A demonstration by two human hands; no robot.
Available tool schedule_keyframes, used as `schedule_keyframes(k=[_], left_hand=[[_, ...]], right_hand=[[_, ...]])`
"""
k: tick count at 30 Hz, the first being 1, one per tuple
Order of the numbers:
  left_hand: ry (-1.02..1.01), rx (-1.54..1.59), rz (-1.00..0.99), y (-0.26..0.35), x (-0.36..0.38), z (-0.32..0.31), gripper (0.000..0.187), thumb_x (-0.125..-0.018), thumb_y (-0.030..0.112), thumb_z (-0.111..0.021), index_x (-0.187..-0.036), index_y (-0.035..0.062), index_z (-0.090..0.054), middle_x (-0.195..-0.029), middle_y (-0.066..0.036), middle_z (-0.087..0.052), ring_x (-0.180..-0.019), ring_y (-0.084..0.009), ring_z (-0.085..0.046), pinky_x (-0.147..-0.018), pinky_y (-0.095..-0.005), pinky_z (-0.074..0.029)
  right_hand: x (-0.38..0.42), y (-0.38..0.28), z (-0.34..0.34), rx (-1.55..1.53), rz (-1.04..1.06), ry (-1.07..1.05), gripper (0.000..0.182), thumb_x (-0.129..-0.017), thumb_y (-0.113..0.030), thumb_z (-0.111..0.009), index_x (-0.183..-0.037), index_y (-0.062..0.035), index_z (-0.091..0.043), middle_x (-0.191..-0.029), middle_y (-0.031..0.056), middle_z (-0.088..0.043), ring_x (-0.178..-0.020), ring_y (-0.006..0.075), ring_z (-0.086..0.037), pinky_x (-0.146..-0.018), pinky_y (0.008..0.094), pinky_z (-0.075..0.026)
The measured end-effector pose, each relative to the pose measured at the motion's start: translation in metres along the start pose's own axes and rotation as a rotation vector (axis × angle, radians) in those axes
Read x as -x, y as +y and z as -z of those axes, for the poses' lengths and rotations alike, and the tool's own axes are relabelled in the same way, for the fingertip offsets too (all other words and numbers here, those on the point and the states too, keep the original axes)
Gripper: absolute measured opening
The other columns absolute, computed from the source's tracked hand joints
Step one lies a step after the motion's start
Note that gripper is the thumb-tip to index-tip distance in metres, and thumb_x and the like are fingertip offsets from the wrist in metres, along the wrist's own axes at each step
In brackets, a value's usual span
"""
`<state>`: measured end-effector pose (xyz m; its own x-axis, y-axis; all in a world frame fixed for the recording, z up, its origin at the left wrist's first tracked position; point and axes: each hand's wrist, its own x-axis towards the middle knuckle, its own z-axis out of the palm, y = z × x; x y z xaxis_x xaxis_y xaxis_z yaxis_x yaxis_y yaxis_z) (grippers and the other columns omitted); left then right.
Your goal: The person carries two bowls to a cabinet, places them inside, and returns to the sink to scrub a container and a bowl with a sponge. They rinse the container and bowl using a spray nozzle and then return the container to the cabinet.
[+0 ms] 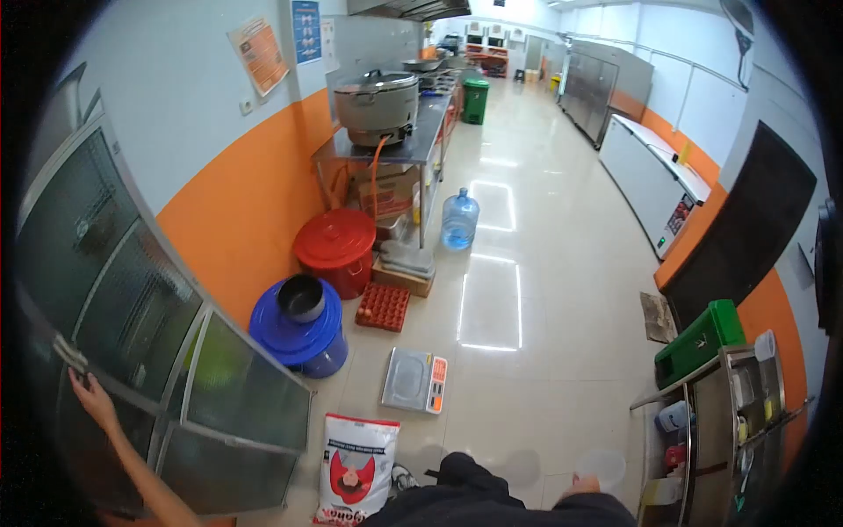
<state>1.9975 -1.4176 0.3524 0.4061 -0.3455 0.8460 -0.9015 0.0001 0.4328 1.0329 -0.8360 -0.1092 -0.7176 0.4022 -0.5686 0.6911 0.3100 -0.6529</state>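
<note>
At the left edge my left hand (92,400) reaches to the handle (70,353) of a metal-framed door with textured glass panels (118,316), its fingers curled at the handle's lower end. Low on the right, my right hand (584,485) grips a clear, round plastic container (604,470), which is faint against the pale floor. A white and red sack (358,465) stands by my shoe, near the door's lower corner. Just beyond it, a digital scale (414,380) with a bare metal platform sits on the tiles.
A blue lidded bin (312,347) carries a dark pot (301,299). Behind are a red lidded bin (335,250), an egg tray (383,306) and a water jug (459,220). A large rice cooker (378,105) tops the steel table. At right stands a metal rack (711,430).
</note>
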Motion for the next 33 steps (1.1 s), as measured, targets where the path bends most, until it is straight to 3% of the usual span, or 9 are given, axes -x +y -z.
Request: schedule_keyframes(k=[7,15,22,23,24,26,29,31,33], left_hand=[[0.065,-0.609,0.074,-0.036,-0.044,-0.044,0.047,-0.101,0.037,-0.051,-0.136,0.0063,-0.055,-0.127,-0.018,-0.063,-0.114,-0.0339,-0.062,-0.094,-0.0423,-0.049],[0.159,-0.353,0.095,-0.046,-0.034,-0.029,0.049,-0.101,0.043,-0.050,-0.128,0.0026,-0.061,-0.115,-0.020,-0.068,-0.110,-0.0356,-0.063,-0.087,-0.0409,-0.051],[0.395,-0.068,-0.015,0.080,0.072,0.072,0.041,-0.096,0.031,-0.065,-0.118,-0.0046,-0.061,-0.111,-0.019,-0.065,-0.092,-0.0272,-0.065,-0.082,-0.0373,-0.053],[0.427,0.388,0.121,0.103,0.088,0.083,0.039,-0.096,0.024,-0.067,-0.120,-0.0042,-0.059,-0.119,-0.019,-0.061,-0.101,-0.0239,-0.062,-0.082,-0.0339,-0.053],[0.410,-0.110,0.123,0.132,0.097,0.112,0.043,-0.095,0.020,-0.067,-0.128,-0.0036,-0.053,-0.126,-0.018,-0.056,-0.109,-0.0233,-0.056,-0.087,-0.0330,-0.051],[0.555,0.178,0.177,0.150,0.119,0.131,0.057,-0.094,0.018,-0.067,-0.140,-0.0011,-0.039,-0.136,-0.021,-0.044,-0.115,-0.0302,-0.051,-0.100,-0.0426,-0.042],[0.774,-0.647,-0.056,0.215,0.149,0.141,0.066,-0.090,0.021,-0.070,-0.140,-0.0048,-0.036,-0.139,-0.023,-0.040,-0.128,-0.0338,-0.040,-0.110,-0.0487,-0.029],[0.587,-0.347,-0.214,0.210,0.171,0.121,0.070,-0.089,0.023,-0.070,-0.141,-0.0067,-0.033,-0.140,-0.021,-0.039,-0.131,-0.0342,-0.037,-0.113,-0.0475,-0.023],[0.383,-0.198,-0.015,0.210,0.156,0.093,0.066,-0.091,0.023,-0.069,-0.139,-0.0060,-0.035,-0.143,-0.021,-0.039,-0.134,-0.0336,-0.034,-0.113,-0.0463,-0.023]], right_hand=[[0.054,0.038,0.078,-0.014,-0.220,0.188,0.092,-0.082,-0.011,-0.069,-0.155,-0.0085,-0.012,-0.135,0.0250,-0.046,-0.113,0.0369,-0.051,-0.089,0.0544,-0.046],[0.067,0.012,-0.121,-0.024,-0.051,-0.203,0.097,-0.079,-0.012,-0.071,-0.154,-0.0080,-0.010,-0.142,0.0251,-0.040,-0.125,0.0399,-0.043,-0.102,0.0552,-0.039],[0.261,-0.058,-0.370,0.247,0.513,-1.048,0.102,-0.076,-0.012,-0.073,-0.154,-0.0075,-0.008,-0.147,0.0251,-0.035,-0.135,0.0425,-0.036,-0.113,0.0560,-0.033],[0.289,-0.052,-0.397,0.385,0.636,-1.125,0.099,-0.076,-0.006,-0.070,-0.154,-0.0062,-0.009,-0.148,0.0254,-0.034,-0.135,0.0430,-0.036,-0.113,0.0535,-0.034],[0.311,-0.042,-0.426,0.509,0.771,-1.194,0.096,-0.076,0.001,-0.067,-0.154,-0.0049,-0.011,-0.148,0.0258,-0.032,-0.135,0.0436,-0.036,-0.112,0.0510,-0.035],[0.378,-0.036,-0.440,0.487,1.729,-1.201,0.098,-0.072,0.011,-0.050,-0.156,-0.0156,-0.007,-0.150,0.0304,-0.025,-0.126,0.0562,-0.039,-0.096,0.0711,-0.040],[0.494,-0.048,-0.380,0.884,2.034,-1.200,0.096,-0.069,0.011,-0.050,-0.155,-0.0068,-0.011,-0.148,0.0334,-0.025,-0.129,0.0545,-0.036,-0.112,0.0588,-0.026],[0.503,-0.017,-0.389,0.645,1.899,-1.219,0.096,-0.069,0.012,-0.050,-0.155,-0.0042,-0.011,-0.149,0.0323,-0.024,-0.131,0.0534,-0.035,-0.114,0.0544,-0.025],[0.503,0.003,-0.394,0.464,1.621,-1.109,0.097,-0.068,0.013,-0.051,-0.154,-0.0010,-0.009,-0.149,0.0334,-0.022,-0.136,0.0510,-0.029,-0.115,0.0520,-0.023]])
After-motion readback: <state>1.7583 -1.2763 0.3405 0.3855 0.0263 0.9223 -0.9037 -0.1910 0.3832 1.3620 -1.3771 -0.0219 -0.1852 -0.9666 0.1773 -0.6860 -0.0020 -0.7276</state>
